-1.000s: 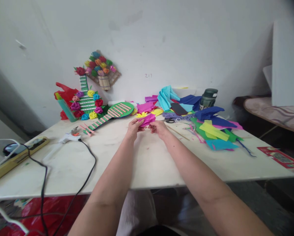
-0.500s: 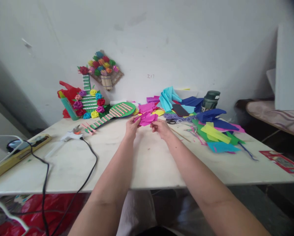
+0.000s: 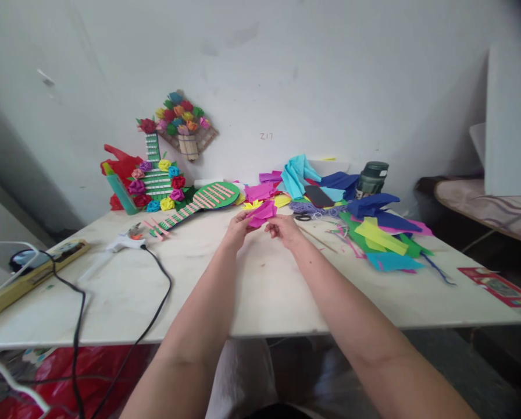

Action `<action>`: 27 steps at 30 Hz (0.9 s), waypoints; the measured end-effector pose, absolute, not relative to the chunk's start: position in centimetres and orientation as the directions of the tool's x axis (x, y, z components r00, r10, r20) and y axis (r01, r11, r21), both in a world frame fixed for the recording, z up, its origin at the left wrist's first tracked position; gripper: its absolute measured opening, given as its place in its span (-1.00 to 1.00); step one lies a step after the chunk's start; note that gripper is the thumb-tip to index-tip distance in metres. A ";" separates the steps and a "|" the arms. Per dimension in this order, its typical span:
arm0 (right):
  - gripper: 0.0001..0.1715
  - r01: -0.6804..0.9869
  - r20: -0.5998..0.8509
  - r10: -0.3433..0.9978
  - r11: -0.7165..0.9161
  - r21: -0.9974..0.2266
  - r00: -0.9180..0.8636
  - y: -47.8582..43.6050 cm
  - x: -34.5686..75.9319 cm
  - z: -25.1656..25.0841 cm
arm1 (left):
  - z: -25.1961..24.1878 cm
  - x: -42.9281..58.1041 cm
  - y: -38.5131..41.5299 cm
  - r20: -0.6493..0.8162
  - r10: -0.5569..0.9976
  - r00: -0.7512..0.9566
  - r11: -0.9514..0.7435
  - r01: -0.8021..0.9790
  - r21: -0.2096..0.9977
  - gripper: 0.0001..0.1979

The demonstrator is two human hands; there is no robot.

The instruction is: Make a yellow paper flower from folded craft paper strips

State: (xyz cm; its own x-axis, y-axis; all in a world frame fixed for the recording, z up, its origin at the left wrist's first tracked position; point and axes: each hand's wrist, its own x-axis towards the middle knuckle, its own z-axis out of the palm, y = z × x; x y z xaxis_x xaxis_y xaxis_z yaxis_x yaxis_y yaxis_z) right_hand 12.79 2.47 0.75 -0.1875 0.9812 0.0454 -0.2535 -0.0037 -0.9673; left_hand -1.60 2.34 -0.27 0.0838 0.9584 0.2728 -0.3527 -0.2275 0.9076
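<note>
A piece of magenta crepe paper [image 3: 261,214] is stretched between my two hands above the table's middle. My left hand [image 3: 239,227] pinches its left end. At its right edge, my right hand [image 3: 283,228] has its fingers closed on the paper. Just behind the held piece, yellow paper [image 3: 252,205] lies on the table, with more magenta sheets [image 3: 260,191] farther back. The green, guitar-like shape with pink strips [image 3: 214,196] rests to the left of my hands.
On the table [image 3: 269,291], a white glue gun [image 3: 127,241] with a black cord lies left, beyond it a power strip [image 3: 38,276]. Coloured paper [image 3: 382,238], black scissors [image 3: 303,217], a thin stick [image 3: 319,240] and a dark bottle [image 3: 372,179] are right. A flower-decorated guitar shape [image 3: 159,181] stands back left.
The magenta paper in my hands has become narrower and its outline has changed, with yellow paper now showing behind it. My left hand has shifted slightly right and down.
</note>
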 end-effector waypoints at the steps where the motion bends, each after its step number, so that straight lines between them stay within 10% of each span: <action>1: -0.92 -0.251 0.039 0.983 -0.007 -0.968 -0.180 2.5 12.8 0.8 | -0.2 -1.6 2.3 0.257 0.961 0.098 -0.205 -0.372 0.906 -0.70; 27: -0.87 -0.076 0.005 0.999 0.002 -0.997 -0.045 2.1 12.0 0.9 | -0.2 -1.0 1.9 0.275 0.945 0.175 -0.240 -0.195 0.951 -0.62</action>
